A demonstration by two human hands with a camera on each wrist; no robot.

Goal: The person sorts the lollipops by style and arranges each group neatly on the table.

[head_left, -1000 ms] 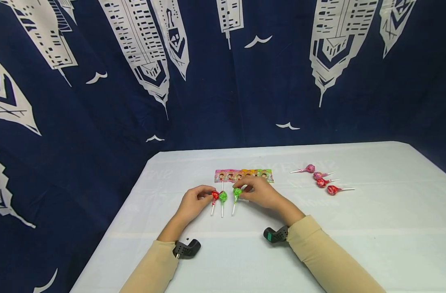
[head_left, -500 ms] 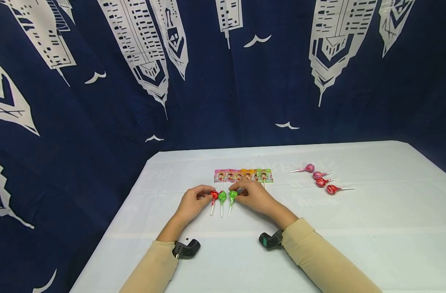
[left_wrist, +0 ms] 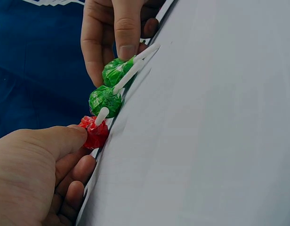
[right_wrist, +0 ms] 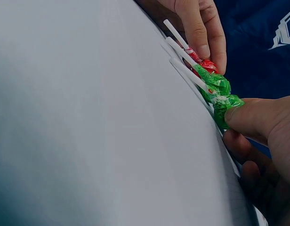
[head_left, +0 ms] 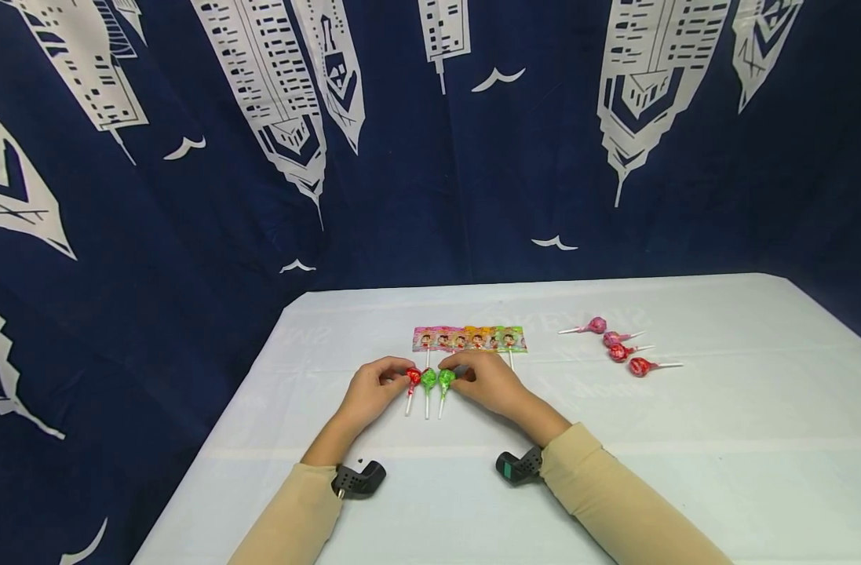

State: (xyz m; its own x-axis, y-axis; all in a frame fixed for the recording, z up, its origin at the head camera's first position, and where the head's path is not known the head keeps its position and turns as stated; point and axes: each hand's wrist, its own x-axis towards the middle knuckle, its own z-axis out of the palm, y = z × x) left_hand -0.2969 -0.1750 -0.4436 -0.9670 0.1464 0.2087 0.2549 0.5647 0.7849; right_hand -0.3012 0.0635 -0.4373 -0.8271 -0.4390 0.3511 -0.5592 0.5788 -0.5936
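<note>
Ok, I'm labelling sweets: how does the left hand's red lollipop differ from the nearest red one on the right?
The left hand pinches its red lollipop; the loose red lollipop lies unheld. The first's stick points towards the viewer, the second's rightward. Both have red wrappers.

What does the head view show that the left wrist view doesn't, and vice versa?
Only the head view shows the candy strip, four lollipops at right, sleeves and wrist devices. Only the left wrist view clearly shows the lower fingers of the left hand. Both show that hand, the right hand, red lollipop, two green lollipops, table and blue cloth.
</note>
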